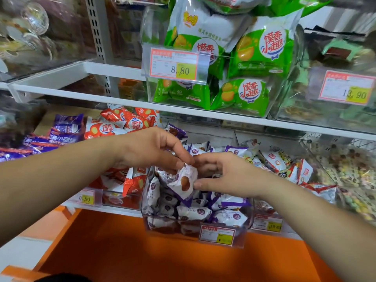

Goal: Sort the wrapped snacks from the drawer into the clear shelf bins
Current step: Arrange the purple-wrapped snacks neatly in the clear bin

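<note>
The upper-left bins (pixel 50 47) are blurred, their contents untellable. The right-hand bin (pixel 317 159) runs off the picture's edge. The left hand (pixel 150 149) hides the top of a purple-and-white packet (pixel 184 182). Small print on the lower price tag (pixel 216 235) is unreadable.

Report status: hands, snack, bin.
Left hand pinches purple-white snack pack at top. Right hand pinches its side. Held above clear bin, full of matching packs.
</note>
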A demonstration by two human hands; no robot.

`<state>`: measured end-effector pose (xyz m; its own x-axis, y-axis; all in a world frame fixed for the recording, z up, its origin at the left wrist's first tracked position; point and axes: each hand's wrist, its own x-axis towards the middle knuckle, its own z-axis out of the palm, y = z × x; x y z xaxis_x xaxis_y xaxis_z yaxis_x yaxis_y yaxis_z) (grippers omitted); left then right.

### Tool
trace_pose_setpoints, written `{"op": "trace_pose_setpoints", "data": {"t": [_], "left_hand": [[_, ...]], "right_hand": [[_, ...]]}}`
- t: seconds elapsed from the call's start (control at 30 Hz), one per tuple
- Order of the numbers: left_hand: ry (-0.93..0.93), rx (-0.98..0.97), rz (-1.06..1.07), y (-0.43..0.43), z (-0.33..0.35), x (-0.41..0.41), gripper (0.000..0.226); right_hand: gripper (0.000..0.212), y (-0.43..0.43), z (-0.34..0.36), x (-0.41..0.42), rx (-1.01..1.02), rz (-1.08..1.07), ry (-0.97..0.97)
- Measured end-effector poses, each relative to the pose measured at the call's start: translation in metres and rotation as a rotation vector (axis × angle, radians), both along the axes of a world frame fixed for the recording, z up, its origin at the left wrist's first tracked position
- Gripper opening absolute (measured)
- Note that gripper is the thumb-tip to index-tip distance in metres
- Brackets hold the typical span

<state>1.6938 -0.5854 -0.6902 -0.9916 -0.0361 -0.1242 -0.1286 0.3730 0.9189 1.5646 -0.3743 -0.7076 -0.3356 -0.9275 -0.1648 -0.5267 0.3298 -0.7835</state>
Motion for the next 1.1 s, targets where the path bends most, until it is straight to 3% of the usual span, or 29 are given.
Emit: {"op": "trace_pose_setpoints", "data": {"t": [0.13, 0.23, 0.37, 0.43, 0.53, 0.6, 0.67, 0.73, 0.83, 0.9, 1.1], "left_hand": [[0.014, 0.086, 0.063, 0.006, -0.001, 0.001, 0.025], [-0.026, 0.191, 0.084, 0.014, -0.002, 0.001, 0.027], [-0.104, -0.03, 0.033, 0.026, -0.003, 0.005, 0.022], [-0.095, -0.048, 0.083, 0.03, -0.005, 0.004, 0.026], [-0.127, 0.059, 0.238, 0.038, -0.005, 0.001, 0.023], [-0.147, 0.171, 0.354, 0.043, -0.003, -0.002, 0.015], [-0.195, 0.297, 0.404, 0.045, 0.0, -0.003, 0.017], [-0.278, 0.362, 0.368, 0.044, 0.001, -0.003, 0.029], [-0.299, 0.268, 0.341, 0.038, 0.0, -0.003, 0.043], [-0.212, 0.202, 0.338, 0.032, -0.001, -0.002, 0.036], [-0.058, 0.063, 0.089, 0.031, -0.006, 0.002, 0.021]], "right_hand": [[0.021, 0.003, 0.005, -0.001, -0.049, -0.057, -0.01], [0.012, 0.006, 0.006, -0.001, -0.057, -0.079, -0.056], [0.015, 0.01, 0.005, 0.002, -0.049, -0.147, -0.112], [0.028, 0.01, 0.0, 0.005, -0.068, -0.232, -0.138], [0.047, 0.012, -0.005, 0.013, -0.156, -0.334, 0.22], [0.056, 0.015, -0.001, 0.023, -0.194, -0.222, 0.33], [0.064, 0.015, 0.001, 0.03, -0.183, -0.148, 0.301], [0.046, 0.011, -0.001, 0.027, -0.294, -0.212, 0.263], [0.018, 0.01, 0.001, 0.012, -0.308, -0.318, 0.018], [0.008, 0.014, 0.001, 0.003, -0.21, -0.303, -0.122], [0.014, 0.015, -0.01, -0.004, -0.192, -0.278, -0.203]]}}
